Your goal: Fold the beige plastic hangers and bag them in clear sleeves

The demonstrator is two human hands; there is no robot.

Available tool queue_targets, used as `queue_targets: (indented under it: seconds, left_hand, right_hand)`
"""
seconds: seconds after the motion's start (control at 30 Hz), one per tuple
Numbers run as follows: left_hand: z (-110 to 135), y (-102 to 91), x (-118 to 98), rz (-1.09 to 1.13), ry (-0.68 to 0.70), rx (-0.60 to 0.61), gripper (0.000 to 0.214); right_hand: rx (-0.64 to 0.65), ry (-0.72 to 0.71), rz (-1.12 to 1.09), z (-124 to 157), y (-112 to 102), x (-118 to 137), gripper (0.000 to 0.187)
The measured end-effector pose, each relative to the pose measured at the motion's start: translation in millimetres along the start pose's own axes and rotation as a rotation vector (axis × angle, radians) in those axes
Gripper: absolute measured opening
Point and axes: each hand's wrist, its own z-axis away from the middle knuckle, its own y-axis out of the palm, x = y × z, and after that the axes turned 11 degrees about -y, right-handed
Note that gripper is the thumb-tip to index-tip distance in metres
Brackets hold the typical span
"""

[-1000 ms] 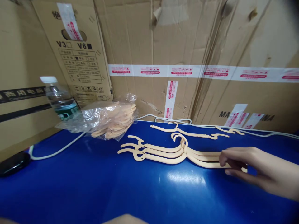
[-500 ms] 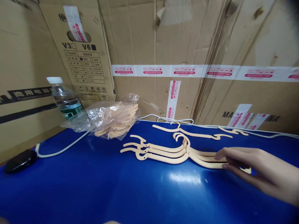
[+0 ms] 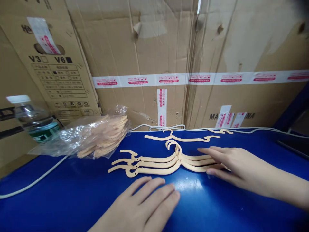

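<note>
Three beige folding clothes hangers [image 3: 156, 165] lie nested side by side on the blue tabletop, their hooks bunched together at the middle. Over their right arms rests my right hand [image 3: 234, 166], its fingers stretched out and apart and its thumb at the front edge; it hides the right ends. Whether it presses on them I cannot make out. My left hand [image 3: 147, 206] is open, fingers spread, in front of the hangers and not holding anything. Just behind the group lies a single hanger [image 3: 188, 139]. Farther right is a smaller beige piece [image 3: 220, 131], partly cut off by distance.
A clear plastic bag [image 3: 103, 135] of several beige hanger parts lies at the left, beside a water bottle [image 3: 40, 124]. White cable [image 3: 166, 129] runs along the back of the blue table [image 3: 72, 199]. Cardboard boxes [image 3: 145, 48] stand behind as a wall.
My left hand has come into view from below, fingers spread. My right hand stays over the hangers' right ends, fingers now more extended. The view has turned to the right.
</note>
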Motion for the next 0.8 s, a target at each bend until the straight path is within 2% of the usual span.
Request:
queue_targets:
  seconds: [0.1,0.27,0.4,0.5,0.8]
  left_hand:
    - [-3.7,-0.1,3.7,-0.077,-0.084,0.024,0.053]
    - [1.9,4.8,12.0,0.023,-0.171,0.059,0.065]
    - [-3.3,6.5,17.5,-0.063,-0.149,0.092,0.063]
    - [-4.3,10.2,19.1,-0.141,-0.136,0.119,0.06]
    - [0.6,14.6,19.2,-0.177,-0.133,0.07,0.06]
  right_hand:
    - [0.058,-0.005,0.104,3.7,8.1,-3.9,0.044]
    - [0.099,0.043,0.047,4.5,10.9,-7.9,0.035]
    - [0.164,0.062,-0.003,2.9,8.5,-11.9,0.028]
    - [0.166,0.073,0.001,2.9,9.4,-18.1,0.026]
    - [0.149,0.052,0.047,3.5,12.2,-27.2,0.027]
